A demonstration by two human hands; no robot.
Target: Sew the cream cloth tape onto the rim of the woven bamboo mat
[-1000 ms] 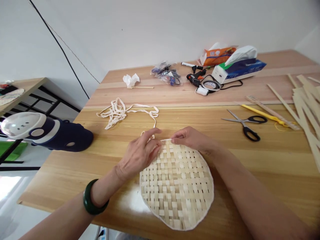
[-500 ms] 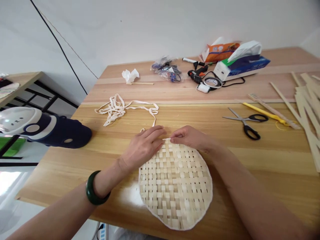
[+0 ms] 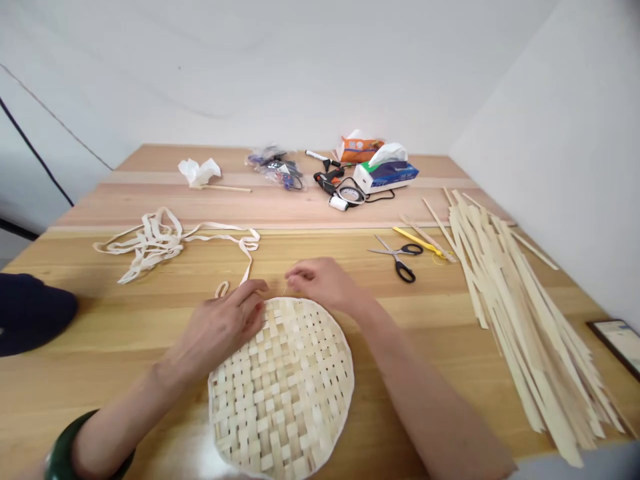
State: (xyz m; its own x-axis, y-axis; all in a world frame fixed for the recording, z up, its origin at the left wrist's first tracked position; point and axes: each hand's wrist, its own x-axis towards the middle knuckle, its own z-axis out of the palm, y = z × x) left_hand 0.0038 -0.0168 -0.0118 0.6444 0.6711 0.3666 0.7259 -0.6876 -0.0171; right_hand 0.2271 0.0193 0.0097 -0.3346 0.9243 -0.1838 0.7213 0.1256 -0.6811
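Observation:
A round woven bamboo mat (image 3: 285, 387) lies at the table's front, its edge bound in a narrow pale strip. My left hand (image 3: 225, 323) grips its upper left rim, fingers curled over the edge and the thumb side hidden. From beneath that hand, a long off-white fabric tape (image 3: 247, 257) runs back to a loose tangle. Just past the top rim, my right hand (image 3: 320, 283) is raised off the mat with its fingertips pinched. A very fine pale line shows below the fingertips, too small to name.
Right of my hands lie scissors (image 3: 397, 253), a yellow tool (image 3: 420, 241) and many bamboo strips (image 3: 520, 307). Farther back are a glue gun (image 3: 330, 179), a tissue box (image 3: 385, 175), bagged items (image 3: 277, 167) and crumpled tissue (image 3: 199, 172). A dark bottle (image 3: 35, 313) lies left; a phone (image 3: 617, 340) right.
The view has turned right, bringing the whole strip pile and phone into sight. My right hand has come off the mat's rim and lifted away; my left hand stays at the rim.

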